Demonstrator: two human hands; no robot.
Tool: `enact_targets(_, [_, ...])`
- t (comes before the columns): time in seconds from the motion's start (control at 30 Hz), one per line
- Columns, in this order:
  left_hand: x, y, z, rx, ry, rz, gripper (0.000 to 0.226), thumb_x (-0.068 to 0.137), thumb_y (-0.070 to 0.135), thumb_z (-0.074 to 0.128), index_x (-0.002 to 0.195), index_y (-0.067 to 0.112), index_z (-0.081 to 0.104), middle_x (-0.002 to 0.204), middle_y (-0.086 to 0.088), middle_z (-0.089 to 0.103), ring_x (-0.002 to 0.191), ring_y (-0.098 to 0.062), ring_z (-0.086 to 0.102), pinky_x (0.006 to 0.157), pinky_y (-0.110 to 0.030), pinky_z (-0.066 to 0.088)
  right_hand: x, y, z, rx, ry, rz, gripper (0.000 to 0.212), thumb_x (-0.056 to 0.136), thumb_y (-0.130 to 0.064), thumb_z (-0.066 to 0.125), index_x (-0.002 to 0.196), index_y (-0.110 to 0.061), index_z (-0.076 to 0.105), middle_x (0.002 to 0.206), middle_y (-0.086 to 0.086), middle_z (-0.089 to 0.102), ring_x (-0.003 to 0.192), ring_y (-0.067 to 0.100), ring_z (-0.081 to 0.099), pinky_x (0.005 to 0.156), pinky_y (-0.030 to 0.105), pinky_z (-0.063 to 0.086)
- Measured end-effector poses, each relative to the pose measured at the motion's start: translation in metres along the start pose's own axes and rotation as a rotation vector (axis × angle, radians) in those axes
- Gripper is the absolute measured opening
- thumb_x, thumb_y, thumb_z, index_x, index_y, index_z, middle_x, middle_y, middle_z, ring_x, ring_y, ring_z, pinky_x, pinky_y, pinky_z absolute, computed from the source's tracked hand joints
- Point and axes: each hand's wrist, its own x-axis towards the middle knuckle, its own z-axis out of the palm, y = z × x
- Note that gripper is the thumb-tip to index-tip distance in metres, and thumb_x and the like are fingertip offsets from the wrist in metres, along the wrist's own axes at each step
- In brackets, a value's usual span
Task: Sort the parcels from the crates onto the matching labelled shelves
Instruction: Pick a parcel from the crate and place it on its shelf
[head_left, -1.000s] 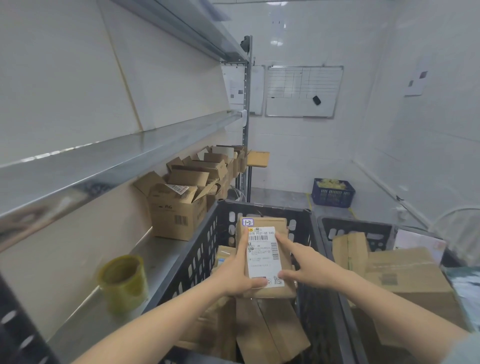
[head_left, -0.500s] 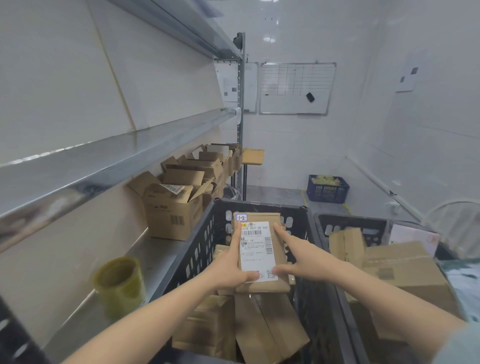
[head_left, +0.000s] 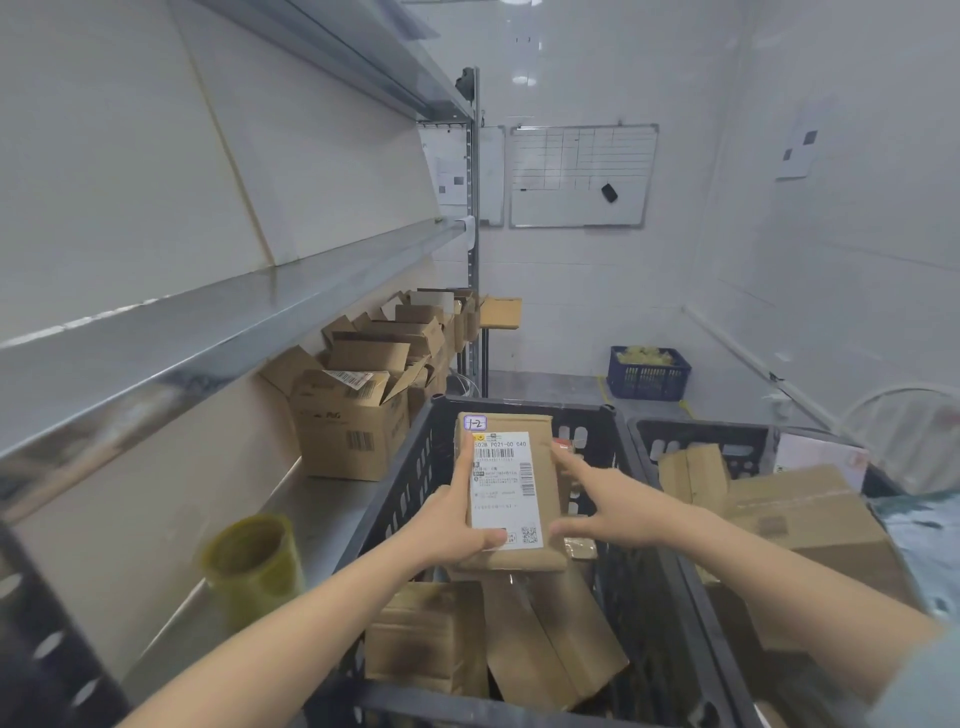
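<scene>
Precariously, a parcel marked 1-2 hangs on a one-sided hold

Risk first: I judge that the parcel (head_left: 519, 558), centre frame above the black crate (head_left: 519, 408), could tip rightward and drop among the cartons (head_left: 535, 654) below, because only my left grip (head_left: 452, 525) truly clasps it. A misread of the handwritten tag (head_left: 475, 422) at its top left corner would send it to the wrong level of the steel shelves (head_left: 234, 332) at left. The left grip wraps narrowly round the parcel's lower left, thumb pressed across the white label (head_left: 506, 483). The right grip (head_left: 618, 512) is spread wide, straight fingers touching the parcel's right edge, clasping nothing.
</scene>
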Motion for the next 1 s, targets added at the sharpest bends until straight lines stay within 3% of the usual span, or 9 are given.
enact_targets(0.23, [-0.004, -0.004, 0.005, -0.013, -0.011, -0.058, 0.113, 0.088, 0.030, 0.070, 0.148, 0.039, -0.026, 0.157, 0.003, 0.031, 0.133, -0.020, 0.045, 0.108, -0.038, 0.044, 0.001, -0.014, 0.017, -0.006, -0.001, 0.019, 0.104, 0.085, -0.039, 0.067, 0.153, -0.026, -0.011, 0.151, -0.003, 0.038, 0.126, 0.018, 0.047, 0.103, 0.030, 0.041])
enact_targets(0.4, [-0.007, 0.001, 0.003, -0.041, -0.006, -0.047, 0.113, 0.089, 0.036, 0.069, 0.147, 0.037, -0.027, 0.157, 0.006, 0.030, 0.135, -0.019, 0.043, 0.106, -0.031, 0.041, 0.001, -0.019, 0.013, -0.024, 0.022, 0.011, 0.099, 0.087, -0.038, 0.065, 0.154, -0.026, -0.007, 0.155, -0.005, 0.032, 0.134, 0.018, 0.041, 0.106, 0.033, 0.039])
enact_targets(0.5, [-0.009, 0.002, 0.003, -0.039, -0.005, -0.040, 0.110, 0.091, 0.035, 0.066, 0.146, 0.037, -0.028, 0.158, 0.005, 0.029, 0.135, -0.019, 0.044, 0.098, -0.023, 0.041, 0.001, -0.021, 0.010, -0.050, 0.040, 0.002, 0.097, 0.087, -0.040, 0.065, 0.153, -0.030, -0.005, 0.154, -0.005, 0.033, 0.132, 0.019, 0.043, 0.103, 0.035, 0.042])
enact_targets(0.77, [-0.011, 0.002, -0.007, -0.028, 0.066, 0.031, 0.114, 0.086, 0.037, 0.069, 0.146, 0.042, -0.027, 0.155, 0.005, 0.033, 0.134, -0.018, 0.045, 0.106, -0.035, 0.044, -0.006, -0.030, -0.004, -0.064, 0.169, -0.023, 0.092, 0.088, -0.045, 0.063, 0.152, -0.038, -0.003, 0.154, -0.011, 0.032, 0.136, 0.012, 0.040, 0.108, 0.037, 0.040])
enact_targets(0.87, [-0.014, 0.002, -0.010, 0.003, 0.092, 0.058, 0.117, 0.077, 0.048, 0.068, 0.139, 0.054, -0.031, 0.150, 0.002, 0.038, 0.129, -0.018, 0.046, 0.106, -0.043, 0.045, -0.013, -0.034, -0.011, -0.086, 0.218, -0.041, 0.092, 0.088, -0.046, 0.063, 0.152, -0.036, -0.002, 0.153, -0.012, 0.034, 0.137, 0.008, 0.037, 0.109, 0.032, 0.036])
enact_targets(1.0, [-0.017, 0.005, -0.016, 0.003, 0.117, 0.066, 0.118, 0.076, 0.048, 0.069, 0.137, 0.058, -0.031, 0.148, -0.002, 0.040, 0.128, -0.021, 0.049, 0.106, -0.044, 0.045, -0.023, -0.034, -0.013, -0.123, 0.235, 0.012, 0.100, 0.085, -0.056, 0.061, 0.154, -0.030, -0.006, 0.157, -0.006, 0.029, 0.140, 0.013, 0.034, 0.112, 0.033, 0.034])
